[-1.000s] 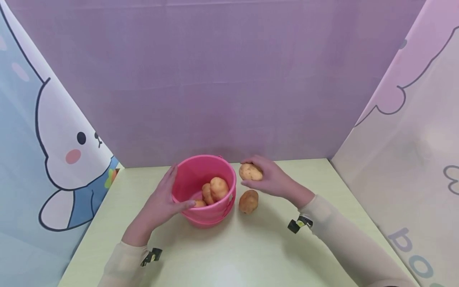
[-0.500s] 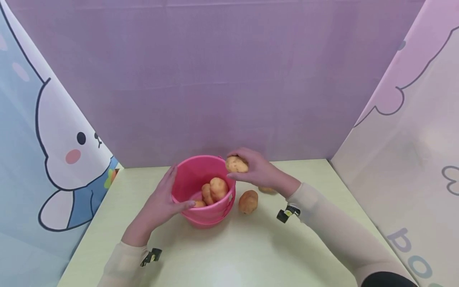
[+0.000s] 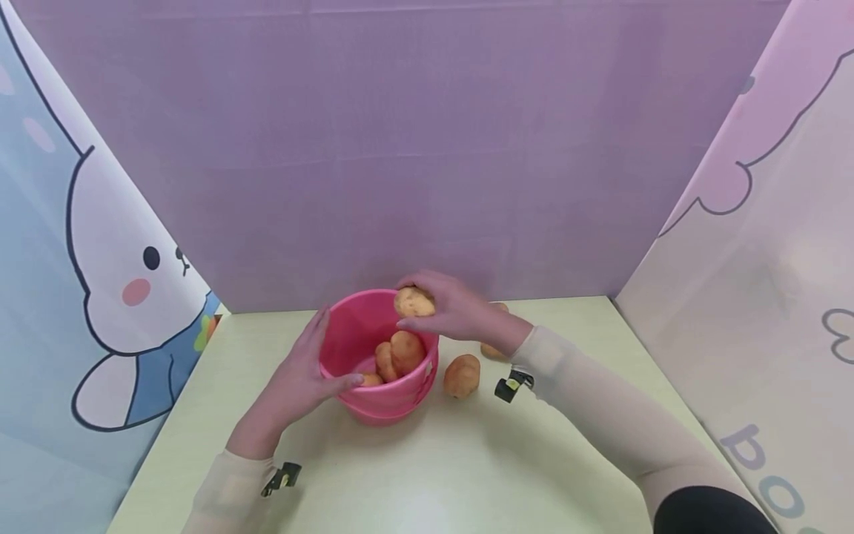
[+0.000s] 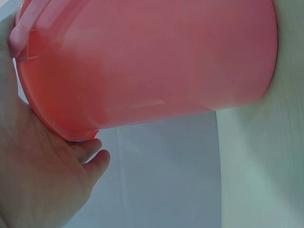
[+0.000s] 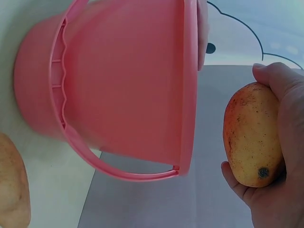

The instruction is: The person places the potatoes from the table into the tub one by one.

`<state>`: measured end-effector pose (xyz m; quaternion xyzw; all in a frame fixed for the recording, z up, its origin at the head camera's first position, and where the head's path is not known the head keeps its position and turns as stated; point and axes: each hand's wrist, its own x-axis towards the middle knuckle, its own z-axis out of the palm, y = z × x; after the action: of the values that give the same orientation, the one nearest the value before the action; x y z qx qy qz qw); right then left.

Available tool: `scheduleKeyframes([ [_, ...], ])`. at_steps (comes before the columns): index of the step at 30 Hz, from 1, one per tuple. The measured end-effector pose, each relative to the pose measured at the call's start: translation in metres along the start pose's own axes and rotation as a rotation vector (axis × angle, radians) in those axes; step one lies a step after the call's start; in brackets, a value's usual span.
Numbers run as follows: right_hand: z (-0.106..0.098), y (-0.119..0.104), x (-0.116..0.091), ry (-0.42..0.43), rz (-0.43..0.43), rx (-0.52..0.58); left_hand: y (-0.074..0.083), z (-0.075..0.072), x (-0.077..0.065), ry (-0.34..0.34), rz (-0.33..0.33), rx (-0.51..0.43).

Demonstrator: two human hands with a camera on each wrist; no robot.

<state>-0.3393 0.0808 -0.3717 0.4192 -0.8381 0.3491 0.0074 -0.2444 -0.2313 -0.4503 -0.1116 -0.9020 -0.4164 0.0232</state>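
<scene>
A pink bucket stands upright on the table, its handle hanging down the side. Several potatoes lie inside it. My left hand holds the bucket's rim at the left, thumb across the near edge and fingers along the far side. A potato is gripped between the thumb and fingers of my right hand, above the right part of the bucket's mouth. In the right wrist view this held potato appears beyond the rim, with a dark spot at one end.
One potato lies on the table just right of the bucket. Another potato behind it is partly hidden by my right wrist. A purple wall rises along the table's back edge, with printed panels at both sides.
My right hand has carried the potato leftward from beside the bucket to over its mouth. This uncovers part of the farther table potato. My left hand and the bucket have stayed put.
</scene>
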Motion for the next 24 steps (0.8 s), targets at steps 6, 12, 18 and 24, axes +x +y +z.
scheduleKeyframes([
  [6,0.003,-0.002,0.006,-0.022,0.003,0.006,0.0,0.001,0.001,-0.004,-0.004,-0.009],
  [12,0.006,-0.004,0.012,-0.036,-0.006,0.006,-0.001,0.001,0.001,-0.007,-0.004,0.006],
  [18,0.01,-0.014,0.02,-0.046,0.023,0.004,0.002,0.0,-0.001,-0.008,-0.005,0.013],
  [24,0.019,-0.023,0.027,-0.051,0.04,-0.016,0.004,-0.002,-0.002,-0.011,0.002,0.011],
])
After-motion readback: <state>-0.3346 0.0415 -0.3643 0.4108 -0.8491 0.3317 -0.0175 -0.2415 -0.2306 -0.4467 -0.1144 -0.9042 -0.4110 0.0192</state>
